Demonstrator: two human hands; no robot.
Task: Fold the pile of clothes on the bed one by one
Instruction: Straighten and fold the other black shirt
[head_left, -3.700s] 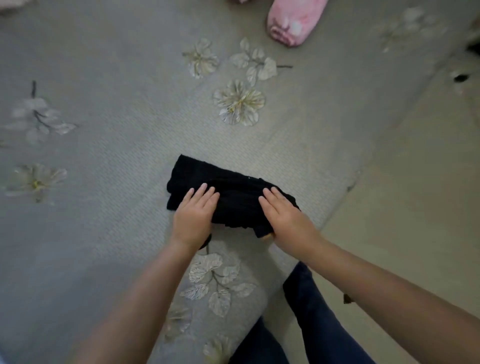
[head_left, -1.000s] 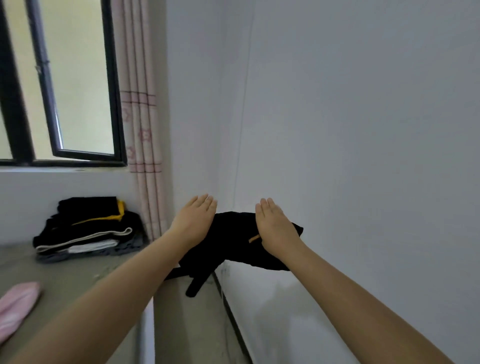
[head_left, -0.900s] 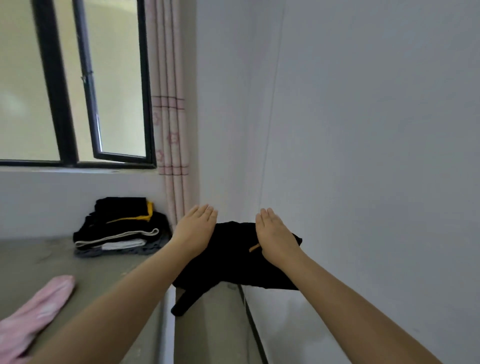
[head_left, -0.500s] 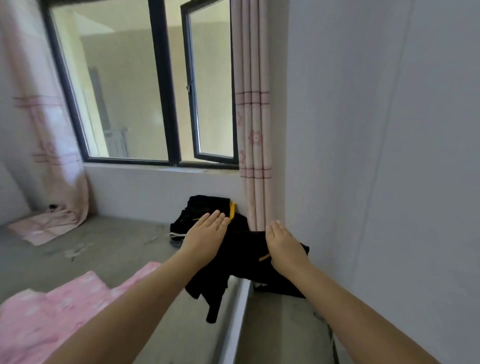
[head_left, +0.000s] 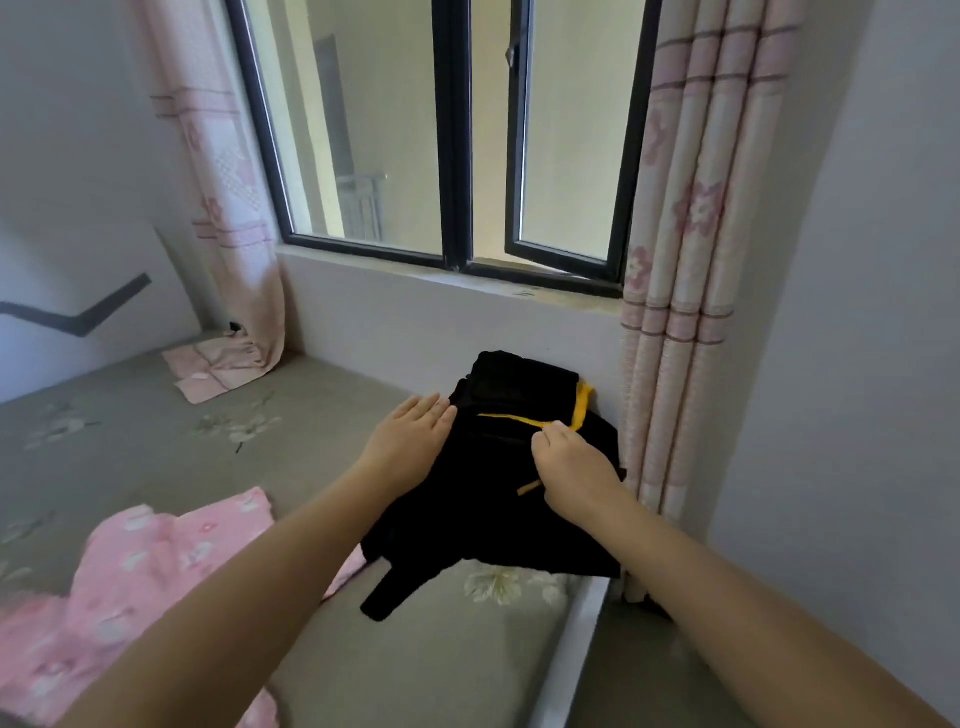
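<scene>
Over by the window (head_left: 457, 130), in the bed's far corner next to the curtain (head_left: 675, 312), there's a stack of folded dark clothes (head_left: 519, 384) with some yellow trim showing. The folded black garment (head_left: 488, 499) is landing right on top of it, one loose end trailing down onto the bed (head_left: 156, 431).

The left hand (head_left: 410, 434) lies flat, fingers straight, on the garment's left edge. The right hand (head_left: 571, 467) has its fingers curled down at the far edge of the garment; looks like it's gripping the cloth, though I can't see the fingertips.

Progress-wise I'd say several pieces are done and stacked, and this one's basically finished apart from that dangling bit. A pink floral piece (head_left: 130, 571) lies rumpled on the bed nearer the camera, so at least that one's left.

Compared with half a second ago, the garment was carried in mid-air with both hands flat; now it's down on the stack and the right hand has curled in.
</scene>
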